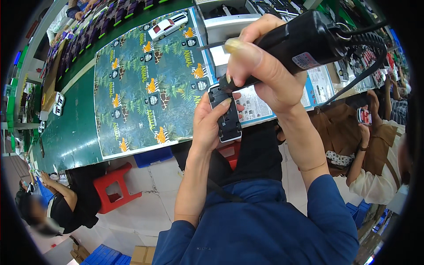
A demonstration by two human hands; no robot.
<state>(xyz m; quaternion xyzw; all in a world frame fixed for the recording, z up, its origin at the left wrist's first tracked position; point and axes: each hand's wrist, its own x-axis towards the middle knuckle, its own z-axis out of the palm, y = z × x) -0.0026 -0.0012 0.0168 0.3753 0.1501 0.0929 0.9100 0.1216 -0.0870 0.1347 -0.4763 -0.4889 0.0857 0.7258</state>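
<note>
Still mid-fastening: your left hand (207,128) clamps the toy car chassis (226,117) underside-up, your right hand (260,66) grips the electric screwdriver (304,42), tip on the chassis's top end, body shell not yet on.

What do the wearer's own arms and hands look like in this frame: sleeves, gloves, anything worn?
Both hands are bare: no gloves, rings or watch show on the left hand or the right hand. Blue sleeves of plain cloth are pushed up toward the elbows, leaving both forearms uncovered. The right thumbnail is long. No markings show on the sleeves.
</note>
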